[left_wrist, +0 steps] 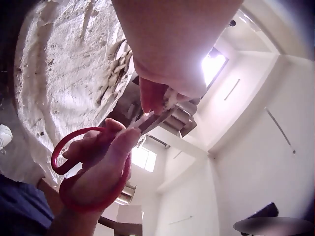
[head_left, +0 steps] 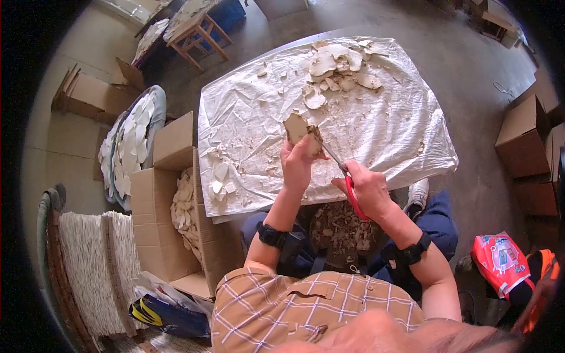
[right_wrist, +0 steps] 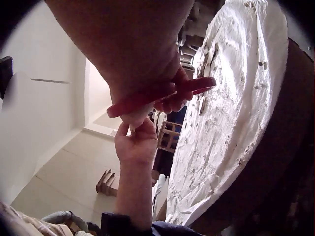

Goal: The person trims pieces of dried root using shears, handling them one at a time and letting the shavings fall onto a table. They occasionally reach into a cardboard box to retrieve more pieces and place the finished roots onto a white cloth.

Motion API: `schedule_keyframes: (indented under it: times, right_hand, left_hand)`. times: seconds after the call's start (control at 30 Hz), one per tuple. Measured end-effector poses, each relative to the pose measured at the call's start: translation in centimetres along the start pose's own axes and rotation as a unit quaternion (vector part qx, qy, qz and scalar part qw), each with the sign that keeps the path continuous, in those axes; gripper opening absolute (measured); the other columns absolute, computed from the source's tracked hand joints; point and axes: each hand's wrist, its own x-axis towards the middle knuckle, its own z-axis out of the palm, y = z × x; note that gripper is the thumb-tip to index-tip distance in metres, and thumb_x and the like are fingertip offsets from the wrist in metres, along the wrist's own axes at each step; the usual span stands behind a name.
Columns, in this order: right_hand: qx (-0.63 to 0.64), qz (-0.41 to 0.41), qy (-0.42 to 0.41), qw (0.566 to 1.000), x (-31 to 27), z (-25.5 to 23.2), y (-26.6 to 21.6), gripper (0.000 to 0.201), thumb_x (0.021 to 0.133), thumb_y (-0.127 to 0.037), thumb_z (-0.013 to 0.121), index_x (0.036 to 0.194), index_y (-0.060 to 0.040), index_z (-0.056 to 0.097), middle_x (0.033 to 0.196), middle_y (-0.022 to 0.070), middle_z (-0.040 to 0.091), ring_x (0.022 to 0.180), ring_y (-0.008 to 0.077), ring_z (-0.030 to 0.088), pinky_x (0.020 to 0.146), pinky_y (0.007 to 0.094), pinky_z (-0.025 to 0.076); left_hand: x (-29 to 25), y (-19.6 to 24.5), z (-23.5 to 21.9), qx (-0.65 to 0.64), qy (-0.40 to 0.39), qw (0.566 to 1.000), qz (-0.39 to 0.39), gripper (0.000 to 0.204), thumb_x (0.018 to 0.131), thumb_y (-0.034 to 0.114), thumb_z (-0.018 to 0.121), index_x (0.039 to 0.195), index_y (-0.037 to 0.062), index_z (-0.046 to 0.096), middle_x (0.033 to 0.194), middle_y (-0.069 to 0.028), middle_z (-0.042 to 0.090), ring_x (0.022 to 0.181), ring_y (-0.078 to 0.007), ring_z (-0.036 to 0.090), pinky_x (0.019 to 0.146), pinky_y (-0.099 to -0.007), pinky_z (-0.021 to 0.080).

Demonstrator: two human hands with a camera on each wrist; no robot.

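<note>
In the head view my left hand (head_left: 297, 165) holds up a flat cream-coloured slice (head_left: 296, 127) with a rough brown edge, fingers and thumb pinching its lower part. My right hand (head_left: 371, 189) grips red-handled scissors (head_left: 351, 197), their blades at the slice's right edge. The left wrist view shows the red handle loops (left_wrist: 74, 135) around the right hand's fingers. From the right wrist, the left hand (right_wrist: 135, 145) appears beyond the scissors. Below both hands is a white cloth (head_left: 376, 147) strewn with crumbs. A pile of similar slices (head_left: 335, 66) lies at its far side.
Small pale pieces (head_left: 219, 179) lie near the cloth's left corner. A cardboard box (head_left: 154, 226) of pale pieces stands left of the table, beside a round tray (head_left: 156, 109) of slices. Brown scraps (head_left: 347, 226) gather between the person's knees. A red bag (head_left: 500, 262) sits at right.
</note>
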Motion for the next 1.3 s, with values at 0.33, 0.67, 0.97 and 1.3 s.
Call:
schedule_keyframes:
  times: [0.33, 0.67, 0.97, 1.3]
  right_hand:
    - [0.001, -0.003, -0.018, 1.0, 0.4, 0.1, 0.1, 0.029, 0.077, -0.031, 0.062, 0.082, -0.0053, 0.051, 0.062, 0.0149, 0.058, 0.058, 0.0322, 0.059, 0.048, 0.0402, 0.045]
    - [0.053, 0.04, -0.058, 0.996, 0.3, 0.6, 0.1, 0.032, 0.077, -0.034, 0.061, 0.079, -0.0045, 0.05, 0.06, 0.017, 0.056, 0.059, 0.0358, 0.058, 0.051, 0.0423, 0.044]
    - [0.032, 0.06, -0.047, 0.997, 0.1, -0.1, -0.2, 0.035, 0.078, -0.038, 0.059, 0.087, -0.0058, 0.05, 0.066, 0.0153, 0.058, 0.061, 0.0352, 0.058, 0.052, 0.0424, 0.045]
    - [0.026, 0.039, -0.043, 0.998, -0.1, -0.5, -0.3, 0.034, 0.077, -0.038, 0.06, 0.085, -0.006, 0.05, 0.069, 0.0162, 0.058, 0.063, 0.035, 0.059, 0.053, 0.0419, 0.045]
  left_hand:
    - [0.2, 0.3, -0.5, 0.046, 0.02, 0.998, 0.03, 0.015, 0.087, 0.016, 0.05, 0.092, 0.0022, 0.052, 0.08, -0.0067, 0.057, 0.063, -0.0139, 0.056, 0.048, -0.0333, 0.052]
    - [0.6, 0.7, -0.5, 0.01, 0.032, 0.998, -0.051, 0.018, 0.087, 0.02, 0.051, 0.085, 0.0028, 0.052, 0.071, -0.0049, 0.056, 0.053, -0.0121, 0.053, 0.044, -0.0306, 0.05]
    - [0.7, 0.3, -0.4, 0.046, 0.021, 0.998, 0.031, 0.017, 0.088, 0.02, 0.051, 0.086, 0.0033, 0.049, 0.069, -0.0052, 0.055, 0.047, -0.0122, 0.05, 0.044, -0.0312, 0.05]
    - [0.7, 0.3, -0.3, 0.028, 0.05, 0.996, 0.067, 0.017, 0.086, 0.018, 0.052, 0.095, 0.0034, 0.05, 0.081, -0.0064, 0.057, 0.063, -0.0159, 0.057, 0.048, -0.0335, 0.051]
